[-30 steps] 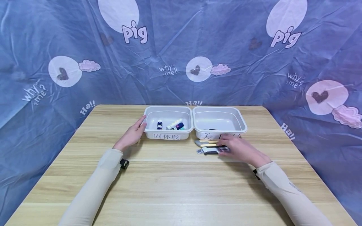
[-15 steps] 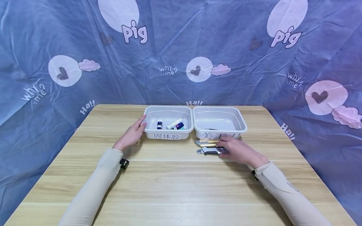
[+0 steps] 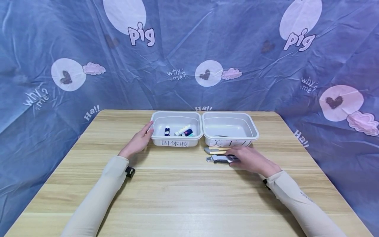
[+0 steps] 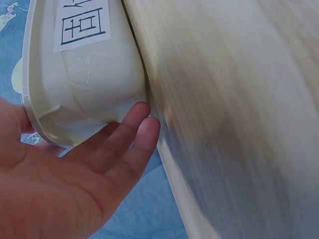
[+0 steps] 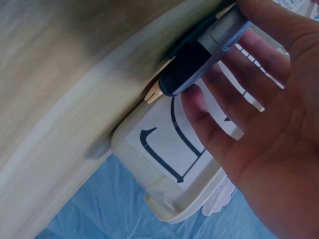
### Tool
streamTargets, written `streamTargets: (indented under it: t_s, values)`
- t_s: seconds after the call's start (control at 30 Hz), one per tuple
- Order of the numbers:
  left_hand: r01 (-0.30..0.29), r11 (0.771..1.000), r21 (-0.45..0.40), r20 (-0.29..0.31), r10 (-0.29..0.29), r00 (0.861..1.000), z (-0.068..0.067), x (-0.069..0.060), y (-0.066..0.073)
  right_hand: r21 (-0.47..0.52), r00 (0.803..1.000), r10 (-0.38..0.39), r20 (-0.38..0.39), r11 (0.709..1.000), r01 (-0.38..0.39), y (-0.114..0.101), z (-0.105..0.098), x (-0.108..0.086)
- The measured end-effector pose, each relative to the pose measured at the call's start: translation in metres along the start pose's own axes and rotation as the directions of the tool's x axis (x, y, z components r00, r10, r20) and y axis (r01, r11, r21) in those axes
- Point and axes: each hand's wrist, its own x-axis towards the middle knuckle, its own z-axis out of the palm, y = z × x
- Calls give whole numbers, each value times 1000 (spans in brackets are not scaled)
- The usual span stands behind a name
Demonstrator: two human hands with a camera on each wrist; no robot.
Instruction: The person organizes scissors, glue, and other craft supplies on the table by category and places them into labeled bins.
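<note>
My right hand (image 3: 251,159) pinches the rear of a black-and-silver utility knife (image 3: 219,159) between thumb and fingers, low over the table. Its grey handle end shows in the right wrist view (image 5: 197,59). Just behind it lies a yellow utility knife (image 3: 216,150) with a grey end, partly covered by the fingers. Both are in front of the right white bin (image 3: 256,134). My left hand (image 3: 137,141) rests against the left end of the other white bin (image 3: 155,141), its fingers extended in the left wrist view (image 4: 75,184).
Glue sticks, one dark (image 3: 167,131) and one white (image 3: 181,130) among them, lie in the left bin. A dark item (image 3: 220,135) shows partly behind the right bin's front wall. Paper labels (image 3: 174,143) face forward. A blue patterned cloth (image 3: 189,89) hangs behind the table.
My right hand has shifted slightly, and more of the right bin's label shows above it. The knives stay in about the same place. My left hand has not moved.
</note>
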Motion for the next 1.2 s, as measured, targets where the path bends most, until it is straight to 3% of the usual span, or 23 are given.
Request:
streamTargets:
  t_s: [0.27,0.5,0.93,1.2]
  values:
    - [3,1000,0,4,-3,1000,1,-1,0,-11,1000,-20,-3,1000,20,-4,-1,1]
    - [6,1000,1,4,-6,1000,2,0,0,-19,998,-31,-52,999,30,-8,-4,1]
    - [6,1000,-10,2,-6,1000,1,-1,0,-12,981,-130,-144,991,130,-16,-21,12]
    - [8,1000,3,-4,-8,1000,1,0,0,-15,981,-130,-142,992,129,-20,-32,20]
